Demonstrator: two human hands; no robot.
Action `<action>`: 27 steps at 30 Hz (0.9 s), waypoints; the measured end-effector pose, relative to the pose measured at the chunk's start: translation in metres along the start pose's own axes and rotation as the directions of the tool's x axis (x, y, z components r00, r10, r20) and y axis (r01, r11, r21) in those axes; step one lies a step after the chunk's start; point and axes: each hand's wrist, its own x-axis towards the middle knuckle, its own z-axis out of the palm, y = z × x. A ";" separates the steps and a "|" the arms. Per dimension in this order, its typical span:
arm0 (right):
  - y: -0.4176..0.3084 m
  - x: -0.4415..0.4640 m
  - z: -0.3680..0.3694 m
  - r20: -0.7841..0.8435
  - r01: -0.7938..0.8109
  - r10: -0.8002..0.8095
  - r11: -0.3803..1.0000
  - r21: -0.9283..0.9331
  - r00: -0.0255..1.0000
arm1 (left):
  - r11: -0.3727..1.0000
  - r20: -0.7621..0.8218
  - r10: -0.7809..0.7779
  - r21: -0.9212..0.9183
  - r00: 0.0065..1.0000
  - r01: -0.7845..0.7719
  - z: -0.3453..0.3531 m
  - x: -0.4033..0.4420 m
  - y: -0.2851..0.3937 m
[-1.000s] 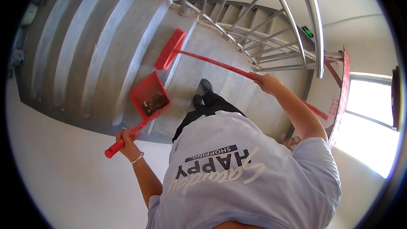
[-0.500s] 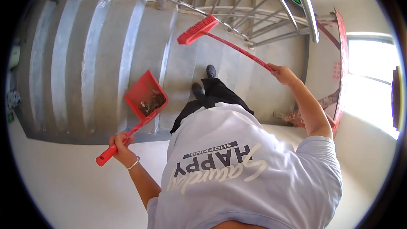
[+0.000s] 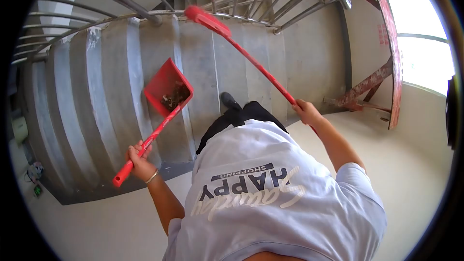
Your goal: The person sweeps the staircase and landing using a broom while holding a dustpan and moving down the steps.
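Observation:
My left hand (image 3: 140, 160) is wrapped round the handle of a red dustpan (image 3: 157, 92), whose pan hangs over the stairs with a clump of dark debris (image 3: 175, 96) in it. A bracelet circles that wrist. My right hand (image 3: 306, 111) grips the long red handle of a broom (image 3: 261, 69). The broom's red head (image 3: 209, 21) lies at the far side of the steps, beside the railing's base. Its bristles look blurred, and I cannot tell whether they touch the step.
Grey concrete stairs (image 3: 113, 67) run across the view, bordered by a metal railing (image 3: 154, 19) at the far side. One dark shoe (image 3: 230, 100) shows on a step. A worn red frame (image 3: 386, 43) stands at the right by a bright window (image 3: 419, 34). A pale wall (image 3: 96, 217) borders the near side.
The broom head has moved left and away to the railing's base, and its handle has turned. My right hand has shifted slightly left. The dustpan remains held; the stairs appear shifted by my movement.

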 end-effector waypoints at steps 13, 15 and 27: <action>0.057 0.071 0.064 0.132 -0.297 0.281 0.947 0.123 0.951 | 0.997 0.060 0.043 0.068 0.997 -0.047 -0.011 -0.016 -0.019; 0.056 0.064 0.053 0.034 -0.333 0.331 0.941 0.065 0.943 | 0.998 0.066 0.037 0.042 0.997 -0.040 -0.011 -0.003 -0.023; 0.157 -0.023 -0.006 0.042 -0.285 0.440 0.503 0.816 0.897 | 0.994 0.163 0.062 0.083 0.985 -0.077 0.022 -0.050 0.032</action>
